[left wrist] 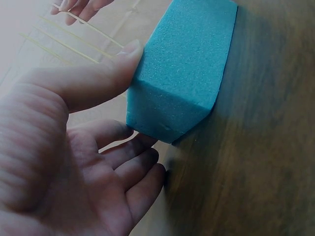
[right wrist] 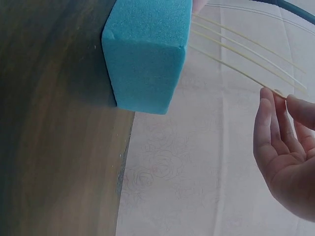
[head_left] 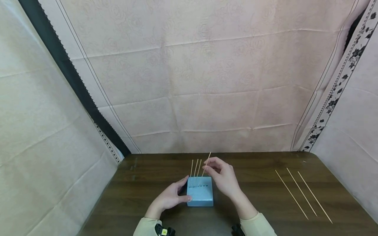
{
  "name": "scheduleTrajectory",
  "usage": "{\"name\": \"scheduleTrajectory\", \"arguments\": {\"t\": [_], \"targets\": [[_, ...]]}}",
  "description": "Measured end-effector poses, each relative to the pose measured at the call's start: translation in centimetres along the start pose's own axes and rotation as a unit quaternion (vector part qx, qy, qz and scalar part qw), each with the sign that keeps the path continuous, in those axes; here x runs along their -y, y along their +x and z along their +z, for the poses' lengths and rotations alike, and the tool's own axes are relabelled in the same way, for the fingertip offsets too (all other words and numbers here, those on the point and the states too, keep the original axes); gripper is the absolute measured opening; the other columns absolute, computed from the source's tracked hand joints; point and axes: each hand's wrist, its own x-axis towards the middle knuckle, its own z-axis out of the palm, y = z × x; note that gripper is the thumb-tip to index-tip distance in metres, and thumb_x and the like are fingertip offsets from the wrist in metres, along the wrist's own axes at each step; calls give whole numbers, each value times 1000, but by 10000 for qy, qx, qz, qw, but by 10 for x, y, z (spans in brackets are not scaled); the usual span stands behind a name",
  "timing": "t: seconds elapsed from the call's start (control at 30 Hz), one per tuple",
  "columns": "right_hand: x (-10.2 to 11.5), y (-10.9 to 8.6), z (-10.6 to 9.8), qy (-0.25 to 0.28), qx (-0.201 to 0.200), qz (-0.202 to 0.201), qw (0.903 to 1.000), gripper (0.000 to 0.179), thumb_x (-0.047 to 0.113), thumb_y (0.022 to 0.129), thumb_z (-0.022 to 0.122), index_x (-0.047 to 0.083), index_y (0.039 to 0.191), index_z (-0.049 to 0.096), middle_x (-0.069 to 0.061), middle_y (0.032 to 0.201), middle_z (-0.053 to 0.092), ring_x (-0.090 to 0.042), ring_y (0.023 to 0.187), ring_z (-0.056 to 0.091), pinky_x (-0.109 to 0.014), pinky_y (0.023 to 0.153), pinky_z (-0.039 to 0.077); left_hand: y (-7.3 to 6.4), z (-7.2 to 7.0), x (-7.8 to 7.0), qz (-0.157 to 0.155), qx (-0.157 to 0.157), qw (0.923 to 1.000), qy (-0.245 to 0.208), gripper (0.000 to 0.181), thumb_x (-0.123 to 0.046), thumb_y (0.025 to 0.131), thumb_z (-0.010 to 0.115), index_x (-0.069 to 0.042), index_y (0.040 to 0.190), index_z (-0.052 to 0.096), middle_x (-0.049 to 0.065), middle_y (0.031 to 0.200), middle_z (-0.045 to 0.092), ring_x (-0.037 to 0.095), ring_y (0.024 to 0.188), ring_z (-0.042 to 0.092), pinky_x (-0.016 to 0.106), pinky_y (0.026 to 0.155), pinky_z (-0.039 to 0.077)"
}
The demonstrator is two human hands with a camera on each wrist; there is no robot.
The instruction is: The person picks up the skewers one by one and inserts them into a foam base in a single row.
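Observation:
A light blue foam block [head_left: 200, 199] stands on the table, a row of small dark marks along its top. My left hand [head_left: 169, 199] holds its left side; in the left wrist view the thumb [left wrist: 106, 81] presses one face and some fingers reach the opposite side. Three thin wooden sticks [head_left: 196, 167] stand upright in the block, leaning slightly. Between thumb and fingertips my right hand [head_left: 223, 178] pinches another stick [right wrist: 236, 71], tilted, its lower end at the top of the block to the right of the others. Whether that end is inserted, I cannot tell.
Three loose sticks [head_left: 302, 194] lie roughly parallel on the right part of the dark wooden table [head_left: 251, 164]. Pale patterned cloth [head_left: 218, 82] hangs behind the table's far edge, with more cloth along both sides.

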Motion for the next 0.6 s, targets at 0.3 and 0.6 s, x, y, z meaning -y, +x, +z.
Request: {"name": "scheduleTrajectory", "arguments": {"t": [0.3,0.6], "targets": [[0,0,3,-187,-77,86,9998,15,12,101,77,21,112,75,1,102,79,-15,91,76,-31,84,64,-1,-1,0,-27,-17,10000,17,91,-36,96,83,-7,168,34,16,172,34,41,156,33,63,124,29],[-3,0,10,-533,94,385,9978,12,15,99,79,20,109,76,5,100,78,-13,88,73,-35,83,64,-1,-1,0,-13,-7,10000,1,92,-35,96,83,-6,168,33,16,172,34,41,156,34,63,124,30]]}}
